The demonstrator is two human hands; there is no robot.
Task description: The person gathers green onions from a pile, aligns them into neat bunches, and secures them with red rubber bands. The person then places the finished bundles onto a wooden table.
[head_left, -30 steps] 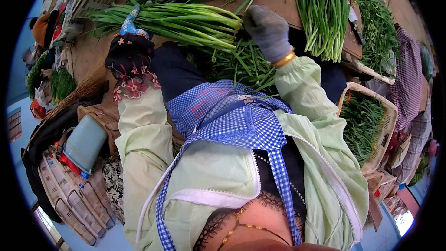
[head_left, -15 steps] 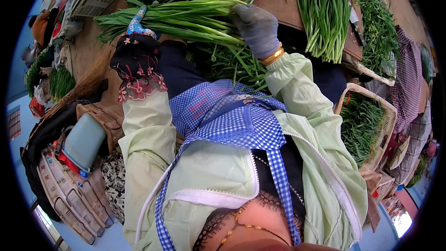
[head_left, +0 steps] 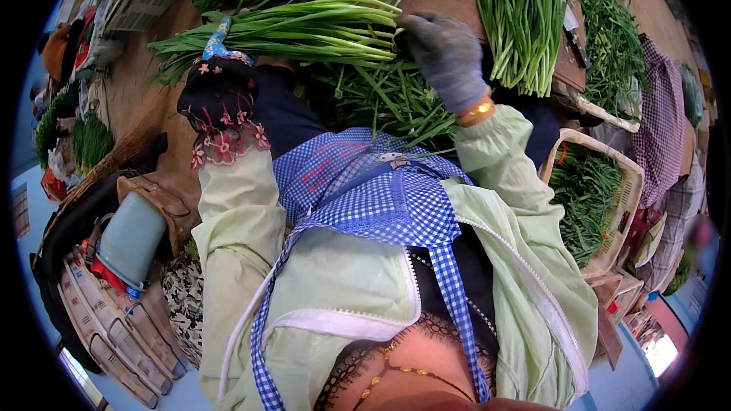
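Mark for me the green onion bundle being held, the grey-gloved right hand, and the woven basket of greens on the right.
green onion bundle (head_left: 304, 30), head view, on the middle of the stalks.
right hand (head_left: 445, 57), head view, on the back of the grey glove.
woven basket (head_left: 632, 183), head view, on its pale right rim.

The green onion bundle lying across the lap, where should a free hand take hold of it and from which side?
Probably at the middle of the green onion bundle, coming down from above: it lies crosswise, the left hand holds one end, the right hand the other, and the stalks between are bare.
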